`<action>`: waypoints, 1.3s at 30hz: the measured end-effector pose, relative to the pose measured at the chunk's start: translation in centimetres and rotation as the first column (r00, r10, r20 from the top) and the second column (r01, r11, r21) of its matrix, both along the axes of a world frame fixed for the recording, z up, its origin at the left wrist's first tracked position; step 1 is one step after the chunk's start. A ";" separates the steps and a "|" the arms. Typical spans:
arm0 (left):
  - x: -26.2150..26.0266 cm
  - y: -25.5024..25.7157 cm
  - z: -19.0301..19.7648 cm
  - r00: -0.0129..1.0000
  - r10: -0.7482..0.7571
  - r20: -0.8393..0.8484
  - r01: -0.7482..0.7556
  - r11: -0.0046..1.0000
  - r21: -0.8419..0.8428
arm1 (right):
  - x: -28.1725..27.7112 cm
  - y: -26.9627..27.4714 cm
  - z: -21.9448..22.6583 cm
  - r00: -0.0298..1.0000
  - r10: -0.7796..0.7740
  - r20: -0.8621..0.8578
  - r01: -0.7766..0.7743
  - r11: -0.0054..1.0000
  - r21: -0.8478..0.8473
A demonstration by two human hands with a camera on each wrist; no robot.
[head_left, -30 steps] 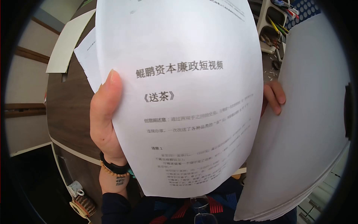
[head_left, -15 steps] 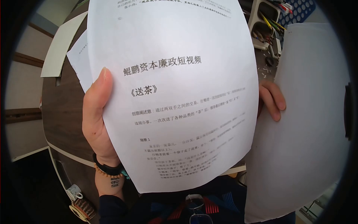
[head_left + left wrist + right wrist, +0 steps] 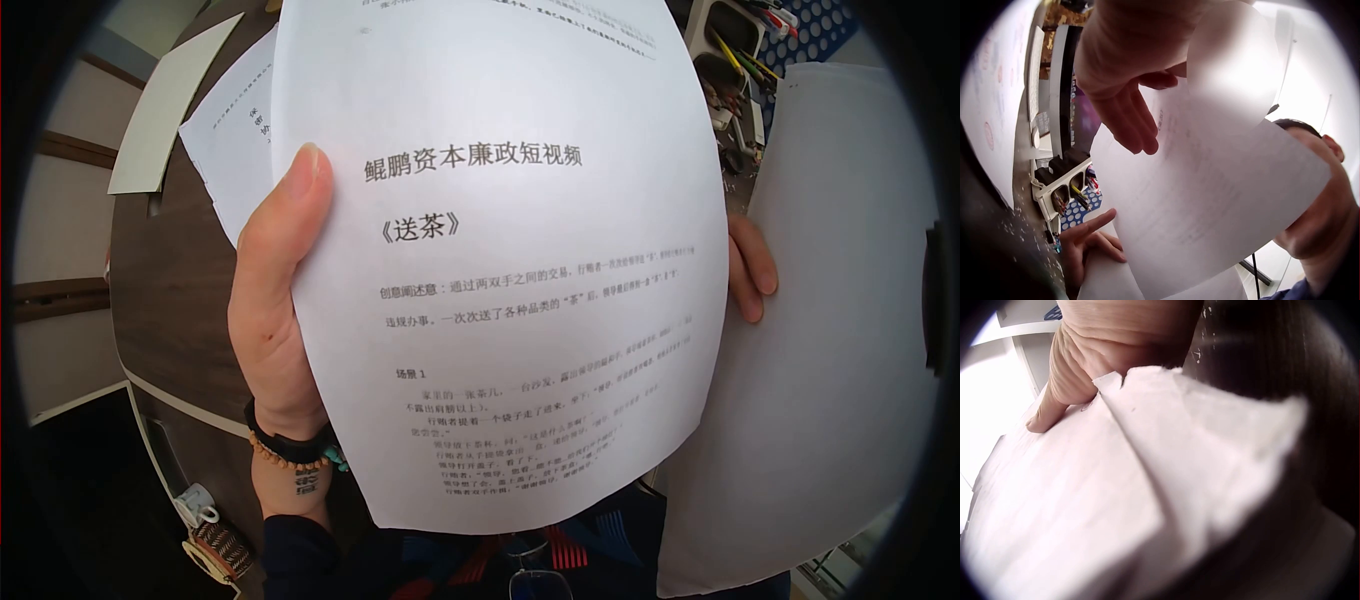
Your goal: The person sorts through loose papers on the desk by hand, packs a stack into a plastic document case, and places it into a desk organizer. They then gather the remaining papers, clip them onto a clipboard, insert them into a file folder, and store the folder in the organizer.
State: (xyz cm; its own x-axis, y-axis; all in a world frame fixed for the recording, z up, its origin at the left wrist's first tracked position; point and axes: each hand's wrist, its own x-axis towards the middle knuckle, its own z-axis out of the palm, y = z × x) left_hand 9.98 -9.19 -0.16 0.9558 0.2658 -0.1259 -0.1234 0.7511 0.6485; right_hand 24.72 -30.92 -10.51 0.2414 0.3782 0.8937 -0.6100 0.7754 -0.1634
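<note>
A white sheet printed with black Chinese text (image 3: 520, 250) fills the middle of the head view, its surface bowed. My left hand (image 3: 282, 290) holds it by the left edge, thumb on the printed face and fingers behind. The left wrist view shows those fingers bent against the paper's back. On the right, my right hand (image 3: 752, 270) grips a thick stack of paper (image 3: 810, 340), blank side towards the head camera. In the right wrist view its thumb (image 3: 1047, 415) presses on the stack, whose near edge is creased and worn.
Another printed sheet (image 3: 225, 130) lies behind on the dark table (image 3: 150, 270), near a pale board (image 3: 175, 105). At the upper right stands an organizer (image 3: 700, 30) with pencils. A white cup (image 3: 195, 503) and a woven item (image 3: 222, 548) are at the lower left.
The printed sheet and left hand swung slightly left, then back right. The right-hand stack has tilted, so its layered lower edges show less. Both hands keep their hold.
</note>
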 end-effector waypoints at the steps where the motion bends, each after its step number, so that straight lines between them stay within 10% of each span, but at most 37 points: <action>1: 0.0 0.0 0.0 1.000 0.014 -0.010 -0.014 0.999 0.035 | 0.1 0.1 -0.1 1.000 0.000 0.000 0.000 1.000 -0.001; 39: -0.4 -0.4 -0.1 0.990 0.090 -0.110 -0.064 0.973 0.223 | 0.7 1.3 -1.0 0.993 0.101 0.061 -0.110 0.981 0.161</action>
